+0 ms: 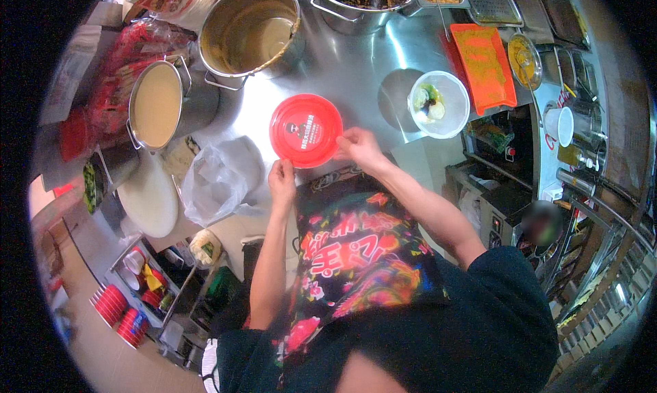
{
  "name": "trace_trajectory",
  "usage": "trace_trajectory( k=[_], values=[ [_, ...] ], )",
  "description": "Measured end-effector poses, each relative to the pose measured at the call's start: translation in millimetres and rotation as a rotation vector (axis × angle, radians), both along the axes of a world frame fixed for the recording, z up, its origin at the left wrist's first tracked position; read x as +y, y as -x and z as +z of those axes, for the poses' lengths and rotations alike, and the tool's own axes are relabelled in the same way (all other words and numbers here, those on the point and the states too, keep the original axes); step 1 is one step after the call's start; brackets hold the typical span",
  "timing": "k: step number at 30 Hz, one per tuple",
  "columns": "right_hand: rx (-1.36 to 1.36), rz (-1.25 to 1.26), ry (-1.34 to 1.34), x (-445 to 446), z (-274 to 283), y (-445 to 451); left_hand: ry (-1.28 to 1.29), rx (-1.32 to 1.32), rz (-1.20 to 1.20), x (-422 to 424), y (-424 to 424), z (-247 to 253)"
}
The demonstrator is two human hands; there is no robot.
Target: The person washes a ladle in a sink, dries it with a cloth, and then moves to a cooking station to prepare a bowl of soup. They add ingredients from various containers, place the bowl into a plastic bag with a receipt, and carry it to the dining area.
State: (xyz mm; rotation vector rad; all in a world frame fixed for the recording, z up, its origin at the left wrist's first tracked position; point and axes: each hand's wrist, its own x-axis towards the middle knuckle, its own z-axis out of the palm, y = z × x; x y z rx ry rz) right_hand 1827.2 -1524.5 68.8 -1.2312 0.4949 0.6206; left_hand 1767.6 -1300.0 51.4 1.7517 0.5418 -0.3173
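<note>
At the front edge of the steel counter (pixel 354 59) is a round red plastic lid (pixel 287 113) bearing a printed figure and writing. Whether a bowl is under it is hidden. My left hand (pixel 283 181) pinches its near rim, thumb and fingers close together. On the right side of the same rim, my right hand (pixel 362 148) grips with thumb and fingertips. A translucent plastic bowl (pixel 451 118) stands to the right, with pale, green and dark seasonings in its bottom.
A large steel pot (pixel 220 44) and another pot (pixel 344 16) stand at the back. To the left are a tall pot of creamy liquid (pixel 156 105), a clear plastic bag (pixel 215 182) and a white round board (pixel 149 198). An orange tray (pixel 482 67) lies at the right.
</note>
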Motion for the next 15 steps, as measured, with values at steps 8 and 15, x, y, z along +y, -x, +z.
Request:
trace_trajectory(
  k=[8,15],
  values=[
    [0.109,0.188,-0.023,3,0,-3,0.121,0.106,0.208,-46,4,24],
    [0.043,0.337,0.010,8,3,-9,0.291,0.085,0.451,-84,19,10]
  ],
)
